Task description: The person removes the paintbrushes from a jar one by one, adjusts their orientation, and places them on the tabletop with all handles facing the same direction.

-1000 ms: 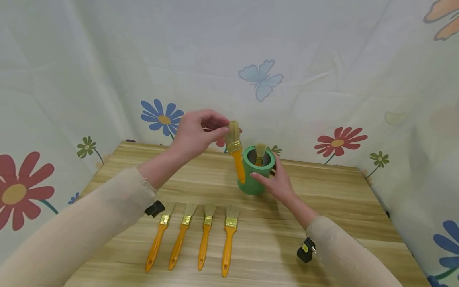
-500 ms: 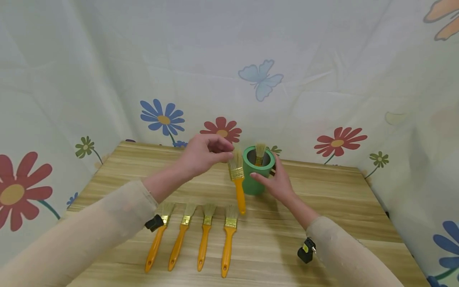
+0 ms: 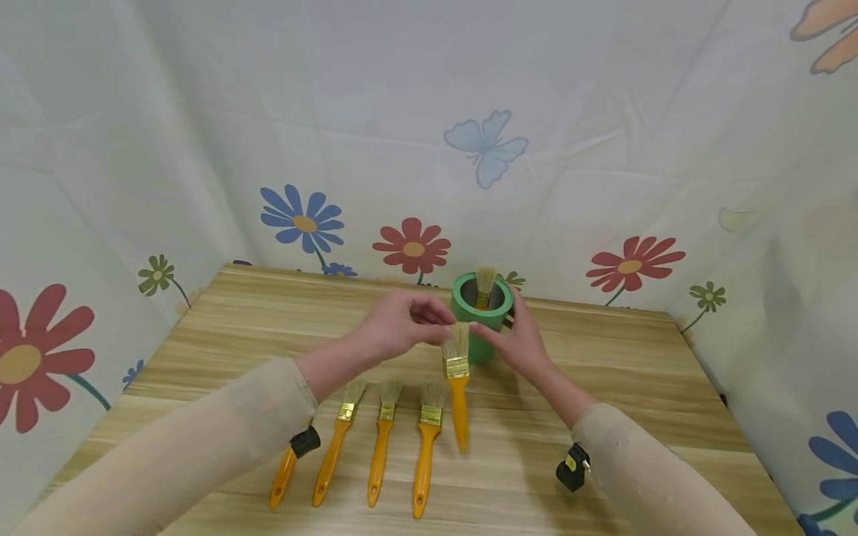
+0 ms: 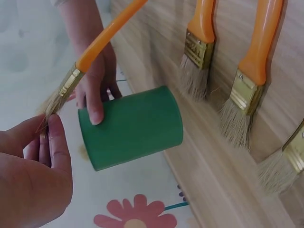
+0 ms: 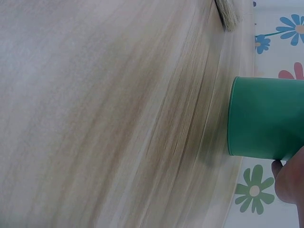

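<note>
In the head view, my left hand (image 3: pixel 402 327) pinches a paintbrush (image 3: pixel 457 368) by its pale bristles, so the orange handle hangs downward in front of the green can (image 3: pixel 484 347). My right hand (image 3: pixel 519 341) grips that can around its right side, thumb at the front. A second paintbrush (image 3: pixel 485 283) stands inside the can, bristles up, its handle hidden. From the left wrist, the pinched brush (image 4: pixel 97 50) appears apart from the can (image 4: pixel 133 128). The right wrist view shows the can's lower wall (image 5: pixel 266 116) and only part of my right hand (image 5: pixel 289 180).
Several orange-handled paintbrushes (image 3: pixel 378 454) lie in a row on the wooden table (image 3: pixel 603 372), bristles away from me. My left forearm covers the leftmost brush's (image 3: pixel 283 476) upper part. A flower-printed white curtain (image 3: pixel 570 186) hangs behind the table and at both sides.
My left hand has come down and toward the right, lowering the pinched paintbrush from beside the can's rim to in front of the can. The right hand and can stay in place.
</note>
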### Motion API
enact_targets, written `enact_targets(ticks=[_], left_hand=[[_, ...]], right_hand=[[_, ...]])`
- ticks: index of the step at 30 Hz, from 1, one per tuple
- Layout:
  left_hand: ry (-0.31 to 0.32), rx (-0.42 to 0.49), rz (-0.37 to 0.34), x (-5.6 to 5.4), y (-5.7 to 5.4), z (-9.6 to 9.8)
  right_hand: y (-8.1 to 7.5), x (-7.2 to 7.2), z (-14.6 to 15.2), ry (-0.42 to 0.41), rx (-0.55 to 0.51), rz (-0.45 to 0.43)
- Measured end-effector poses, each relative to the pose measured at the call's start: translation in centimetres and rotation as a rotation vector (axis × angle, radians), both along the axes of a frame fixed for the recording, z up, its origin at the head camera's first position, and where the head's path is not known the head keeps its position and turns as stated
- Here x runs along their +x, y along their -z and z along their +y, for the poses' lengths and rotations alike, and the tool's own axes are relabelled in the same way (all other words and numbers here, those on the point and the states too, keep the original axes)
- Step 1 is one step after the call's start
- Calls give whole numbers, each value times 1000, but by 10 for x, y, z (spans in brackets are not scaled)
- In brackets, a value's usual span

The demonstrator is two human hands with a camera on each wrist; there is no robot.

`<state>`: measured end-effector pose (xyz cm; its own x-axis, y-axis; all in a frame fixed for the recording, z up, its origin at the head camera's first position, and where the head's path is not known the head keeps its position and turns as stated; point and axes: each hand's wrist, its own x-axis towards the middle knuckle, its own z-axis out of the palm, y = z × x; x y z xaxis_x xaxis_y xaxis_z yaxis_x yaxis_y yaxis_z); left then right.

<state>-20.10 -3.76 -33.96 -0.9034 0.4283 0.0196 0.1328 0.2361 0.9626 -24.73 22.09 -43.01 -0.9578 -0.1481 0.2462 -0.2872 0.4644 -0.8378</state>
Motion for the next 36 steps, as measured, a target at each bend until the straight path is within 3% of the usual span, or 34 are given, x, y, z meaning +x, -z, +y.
enact_targets(ticks=[6,17,25,36], left_hand=[[31,9,-53,2,14,8],[63,-41,-81,2,37,17],[71,-89,-37,3,56,27],[109,-217,111,5,81,42]], right_hand=[[0,0,0,-2,1,-1],[1,-1,-1,-2,-5,7],[0,1,0,-2,-1,3],[-3,1,2,6,7,-12]])
